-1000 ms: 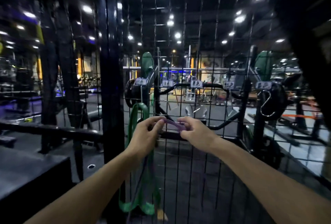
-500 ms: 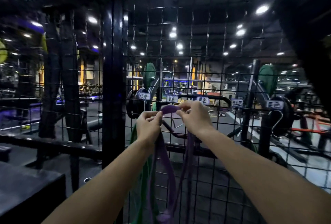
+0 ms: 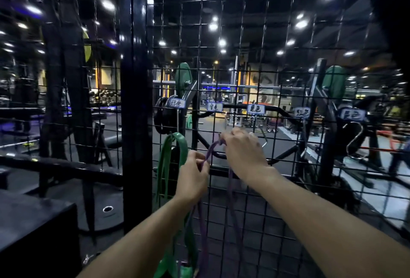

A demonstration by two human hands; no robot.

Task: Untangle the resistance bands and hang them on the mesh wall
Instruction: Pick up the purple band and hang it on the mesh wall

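A black mesh wall (image 3: 250, 33) fills the view in front of me. A green resistance band (image 3: 165, 166) hangs on it from a hook under the leftmost label. I hold a purple resistance band (image 3: 211, 150) up against the mesh with both hands. My right hand (image 3: 243, 149) pinches its top near a metal hook, below the second and third labels. Lower and to the left, my left hand (image 3: 194, 176) pinches the same band. Its long strands hang down between my forearms.
Several white labels (image 3: 256, 109) run in a row across the mesh, with an empty S-hook (image 3: 355, 140) at the right. A thick black post (image 3: 135, 100) stands left of the mesh, a black box (image 3: 33, 233) at lower left. Gym machines show behind the mesh.
My right hand has lifted the purple band's top higher toward a hook while my left hand dropped lower on it. The view has tilted upward.
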